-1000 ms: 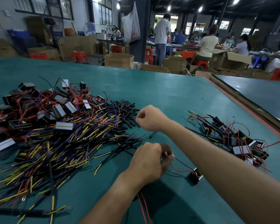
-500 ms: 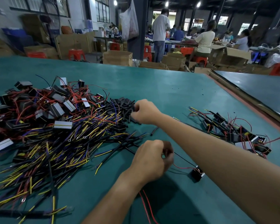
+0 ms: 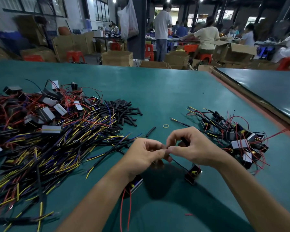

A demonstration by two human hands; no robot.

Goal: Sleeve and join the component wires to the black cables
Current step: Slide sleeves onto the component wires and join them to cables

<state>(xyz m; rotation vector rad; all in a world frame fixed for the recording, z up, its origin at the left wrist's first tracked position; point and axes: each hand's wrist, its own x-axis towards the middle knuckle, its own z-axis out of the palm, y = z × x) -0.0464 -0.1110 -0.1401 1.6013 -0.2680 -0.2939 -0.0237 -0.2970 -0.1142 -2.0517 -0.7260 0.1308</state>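
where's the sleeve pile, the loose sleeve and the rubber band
sleeve pile [image 3: 124, 111], head view, middle of the heap
loose sleeve [image 3: 150, 131], head view, middle of its length
rubber band [image 3: 166, 127], head view, near edge of the loop

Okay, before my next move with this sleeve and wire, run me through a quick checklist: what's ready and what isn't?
1. Sleeve in hand: the right hand holds a short black sleeve. Ok.
2. Wire held: the left hand pinches the thin black wire that runs from the component on the table. Ok.
3. Wire end lined up with the sleeve mouth: hidden inside the pinch. Cannot tell.
4. Black cable ready for joining: neither hand shows one; they lie in the cable pile to the left. Not ok.
5. Spare sleeves nearby: the sleeve pile sits just beyond the hands. Ok.
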